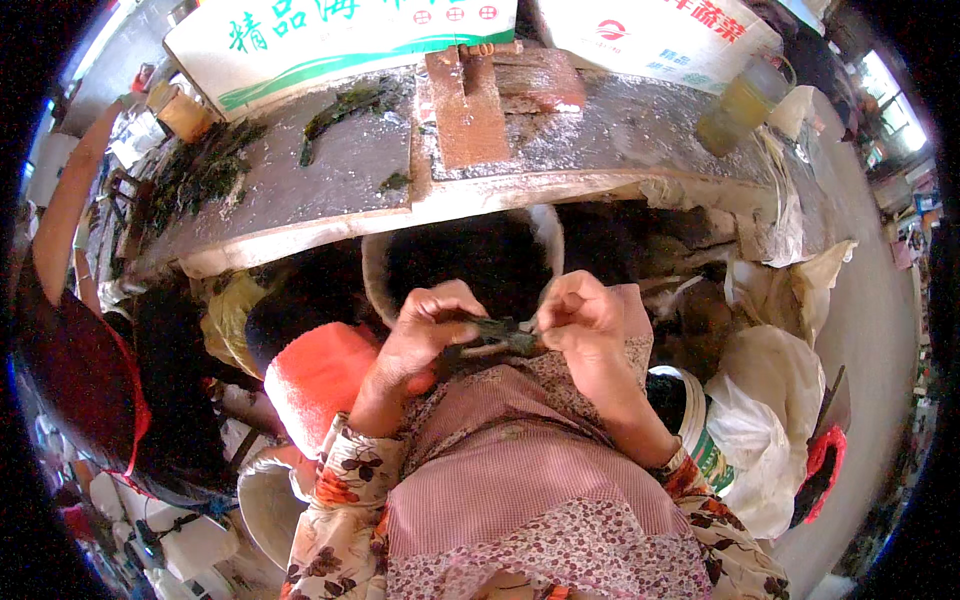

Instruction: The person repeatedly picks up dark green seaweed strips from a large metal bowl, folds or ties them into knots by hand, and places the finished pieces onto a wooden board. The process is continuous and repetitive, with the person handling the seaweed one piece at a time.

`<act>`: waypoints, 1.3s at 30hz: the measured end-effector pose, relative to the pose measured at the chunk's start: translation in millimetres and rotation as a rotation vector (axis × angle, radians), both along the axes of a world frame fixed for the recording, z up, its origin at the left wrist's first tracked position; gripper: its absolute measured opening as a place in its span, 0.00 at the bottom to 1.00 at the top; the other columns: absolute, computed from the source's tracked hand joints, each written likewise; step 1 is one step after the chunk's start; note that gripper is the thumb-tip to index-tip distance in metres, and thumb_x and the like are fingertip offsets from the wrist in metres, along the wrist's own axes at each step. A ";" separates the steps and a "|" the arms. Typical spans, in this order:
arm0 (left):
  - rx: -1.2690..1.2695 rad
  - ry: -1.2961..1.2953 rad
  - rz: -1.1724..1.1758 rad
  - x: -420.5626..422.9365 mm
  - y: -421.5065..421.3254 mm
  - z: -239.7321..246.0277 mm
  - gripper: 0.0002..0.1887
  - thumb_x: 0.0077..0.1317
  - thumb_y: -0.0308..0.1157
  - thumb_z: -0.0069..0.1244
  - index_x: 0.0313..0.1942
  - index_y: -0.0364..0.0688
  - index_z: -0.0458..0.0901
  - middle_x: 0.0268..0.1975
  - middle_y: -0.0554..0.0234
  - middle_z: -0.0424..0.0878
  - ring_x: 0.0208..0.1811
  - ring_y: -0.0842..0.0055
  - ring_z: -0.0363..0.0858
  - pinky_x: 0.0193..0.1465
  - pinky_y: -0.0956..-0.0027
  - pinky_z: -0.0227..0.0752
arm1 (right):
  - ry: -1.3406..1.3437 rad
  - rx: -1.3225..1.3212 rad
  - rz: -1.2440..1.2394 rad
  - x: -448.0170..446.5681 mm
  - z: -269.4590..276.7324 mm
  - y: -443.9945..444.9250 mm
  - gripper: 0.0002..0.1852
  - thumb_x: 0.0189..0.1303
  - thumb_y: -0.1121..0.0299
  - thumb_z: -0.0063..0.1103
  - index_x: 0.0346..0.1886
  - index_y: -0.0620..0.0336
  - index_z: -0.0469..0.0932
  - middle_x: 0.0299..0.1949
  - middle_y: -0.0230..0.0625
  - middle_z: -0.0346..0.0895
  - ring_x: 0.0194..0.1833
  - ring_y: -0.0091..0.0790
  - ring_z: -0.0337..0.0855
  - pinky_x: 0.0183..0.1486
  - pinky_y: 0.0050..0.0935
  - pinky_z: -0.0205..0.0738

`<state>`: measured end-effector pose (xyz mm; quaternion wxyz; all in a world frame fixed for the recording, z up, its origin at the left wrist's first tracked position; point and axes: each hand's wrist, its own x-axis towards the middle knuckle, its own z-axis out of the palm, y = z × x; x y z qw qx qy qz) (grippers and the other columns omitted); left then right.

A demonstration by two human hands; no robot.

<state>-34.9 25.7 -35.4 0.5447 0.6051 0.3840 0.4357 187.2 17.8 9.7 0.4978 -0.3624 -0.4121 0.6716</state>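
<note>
A dark green, leafy strip, perhaps seaweed, stretches between my two hands above my lap. My left hand pinches its left end between thumb and fingers. At its right end, the fingertips of my right hand are closed on it. Behind the hands is the pale rim of a round container with a dark inside. More dark green strands lie on the worktable, beyond the hands, and a larger heap rests at the table's left.
The worktable's pale front edge runs across. On it are a brown board, cardboard boxes and a plastic jug of yellowish liquid. A bucket and white sacks stand right; another person's arm is at left.
</note>
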 end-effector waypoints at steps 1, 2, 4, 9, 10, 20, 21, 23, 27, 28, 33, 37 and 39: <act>0.222 0.271 0.057 -9.8 2.6 -8.0 0.10 0.49 0.18 0.56 0.34 0.34 0.81 0.30 0.67 0.78 0.35 0.80 0.76 0.39 0.74 0.69 | 0.076 0.000 -0.001 2.1 1.1 -0.1 0.18 0.42 0.84 0.57 0.40 0.61 0.71 0.29 0.29 0.71 0.29 0.21 0.72 0.34 0.20 0.70; 0.201 0.238 0.203 -14.0 0.5 -15.9 0.08 0.49 0.15 0.51 0.31 0.33 0.80 0.26 0.68 0.74 0.34 0.82 0.73 0.37 0.74 0.66 | 0.006 0.048 -0.022 8.6 7.3 2.6 0.17 0.44 0.82 0.58 0.41 0.62 0.70 0.29 0.30 0.71 0.29 0.22 0.72 0.34 0.22 0.72; -0.066 0.027 0.223 -20.4 -7.0 -12.3 0.06 0.50 0.16 0.53 0.30 0.34 0.80 0.28 0.70 0.75 0.33 0.83 0.73 0.37 0.76 0.66 | -0.111 0.049 -0.026 17.7 10.6 7.6 0.14 0.47 0.82 0.57 0.40 0.62 0.71 0.30 0.31 0.72 0.30 0.21 0.73 0.34 0.20 0.71; -0.425 -0.592 0.126 -7.9 -14.7 5.3 0.07 0.52 0.21 0.58 0.33 0.35 0.80 0.31 0.68 0.79 0.29 0.82 0.77 0.31 0.78 0.73 | -0.305 0.122 -0.080 12.8 -4.6 6.5 0.06 0.53 0.79 0.58 0.35 0.64 0.75 0.29 0.29 0.74 0.29 0.19 0.74 0.32 0.17 0.69; -0.455 -0.678 0.140 -2.5 -17.1 7.2 0.08 0.52 0.22 0.59 0.34 0.35 0.80 0.31 0.67 0.79 0.28 0.81 0.78 0.30 0.77 0.75 | -0.428 0.144 -0.081 10.1 1.0 3.9 0.04 0.53 0.79 0.58 0.33 0.65 0.76 0.28 0.29 0.74 0.29 0.19 0.74 0.32 0.16 0.69; -0.605 -0.843 0.107 13.6 -22.2 -5.2 0.17 0.48 0.26 0.63 0.41 0.39 0.81 0.36 0.64 0.82 0.29 0.73 0.81 0.28 0.69 0.78 | -0.737 0.598 -0.357 24.0 5.2 21.1 0.12 0.47 0.81 0.59 0.38 0.64 0.79 0.34 0.30 0.75 0.29 0.14 0.69 0.29 0.15 0.60; -0.596 -0.837 0.101 16.3 -21.6 -4.0 0.17 0.49 0.26 0.63 0.41 0.39 0.81 0.36 0.64 0.82 0.29 0.73 0.81 0.28 0.69 0.78 | -0.735 0.570 -0.289 24.2 8.0 20.3 0.14 0.47 0.80 0.60 0.40 0.64 0.79 0.37 0.31 0.75 0.30 0.13 0.69 0.28 0.15 0.60; -0.588 -0.809 0.060 20.7 -19.8 -4.6 0.16 0.49 0.27 0.63 0.40 0.37 0.81 0.36 0.64 0.81 0.30 0.73 0.81 0.29 0.69 0.78 | -0.677 0.375 -0.036 12.9 8.5 14.3 0.20 0.47 0.77 0.62 0.48 0.61 0.77 0.39 0.33 0.77 0.29 0.18 0.74 0.30 0.17 0.66; -0.434 -0.589 0.021 26.2 -19.6 3.3 0.17 0.50 0.28 0.62 0.41 0.35 0.79 0.36 0.66 0.80 0.34 0.76 0.79 0.37 0.73 0.75 | -0.470 0.337 0.130 -6.0 -12.2 10.0 0.23 0.49 0.79 0.63 0.52 0.58 0.74 0.33 0.32 0.79 0.29 0.19 0.77 0.30 0.20 0.71; -0.356 -0.498 0.033 29.3 -20.0 9.4 0.17 0.51 0.28 0.62 0.42 0.34 0.78 0.36 0.67 0.79 0.35 0.78 0.78 0.40 0.75 0.73 | -0.507 0.373 0.109 -6.7 -13.7 9.9 0.23 0.49 0.79 0.62 0.52 0.58 0.75 0.33 0.33 0.79 0.29 0.19 0.77 0.30 0.20 0.71; -0.141 -0.109 0.021 35.9 -20.7 16.8 0.18 0.52 0.22 0.59 0.44 0.33 0.76 0.35 0.69 0.78 0.37 0.84 0.73 0.44 0.78 0.69 | -0.586 0.478 0.065 -11.6 -17.9 9.5 0.22 0.50 0.80 0.62 0.51 0.58 0.74 0.28 0.34 0.78 0.28 0.21 0.78 0.31 0.22 0.72; -0.107 -0.020 0.137 37.0 -17.9 13.3 0.10 0.53 0.20 0.57 0.37 0.34 0.79 0.30 0.73 0.78 0.32 0.89 0.72 0.36 0.81 0.68 | -0.610 0.303 0.116 -4.9 1.8 3.5 0.24 0.51 0.79 0.62 0.54 0.59 0.72 0.28 0.36 0.78 0.27 0.25 0.78 0.32 0.24 0.73; -0.153 -0.078 0.154 37.3 -19.1 11.8 0.08 0.52 0.19 0.56 0.34 0.37 0.80 0.31 0.73 0.78 0.33 0.87 0.73 0.36 0.79 0.68 | -0.607 0.273 0.158 -1.0 3.6 1.9 0.25 0.52 0.80 0.60 0.56 0.59 0.70 0.29 0.34 0.78 0.29 0.23 0.78 0.35 0.20 0.73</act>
